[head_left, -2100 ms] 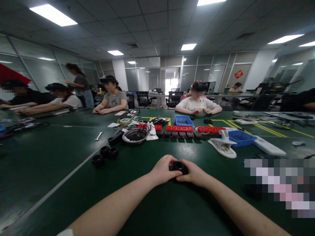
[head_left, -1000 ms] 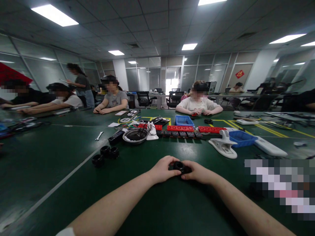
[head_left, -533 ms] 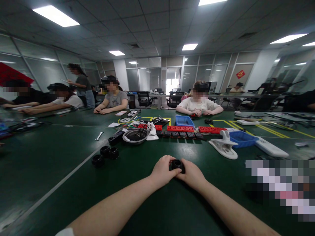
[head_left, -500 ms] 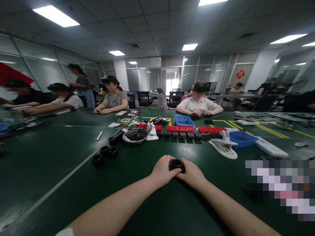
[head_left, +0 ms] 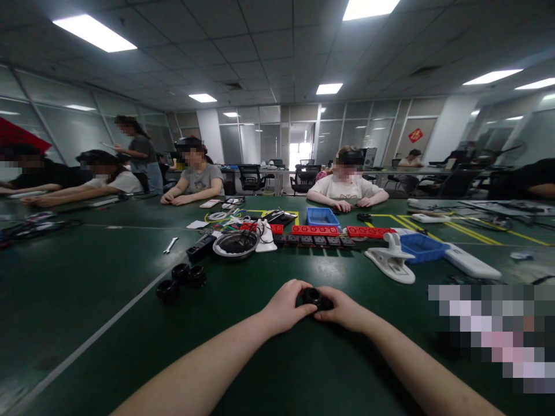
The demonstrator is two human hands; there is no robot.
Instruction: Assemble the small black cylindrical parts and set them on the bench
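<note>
Low on the green table (head_left: 243, 346), my hands meet around a black, ring-shaped part (head_left: 312, 296) with a round hole on top. My left hand (head_left: 285, 306) curls round its left side, thumb across the near edge. From the right, my right hand (head_left: 344, 308) closes in with bent fingers and a thumb close to the part. A dark shape shows beneath the right fingers; whether it belongs to the same part I cannot tell. Three similar black round parts (head_left: 180, 273) stand grouped to the left.
A wrench (head_left: 171, 245) lies beyond the grouped parts. Ahead are a round metal pan (head_left: 236, 254), a white stand (head_left: 265, 238), red power strips (head_left: 315, 230), a white clip base (head_left: 392, 260) and two blue trays (head_left: 422, 247). A co-worker (head_left: 347, 186) sits opposite.
My right hand has shifted slightly right, with its thumb drawn back from the left thumb. The view has turned a little. Opposite, the co-worker's hands have changed position.
</note>
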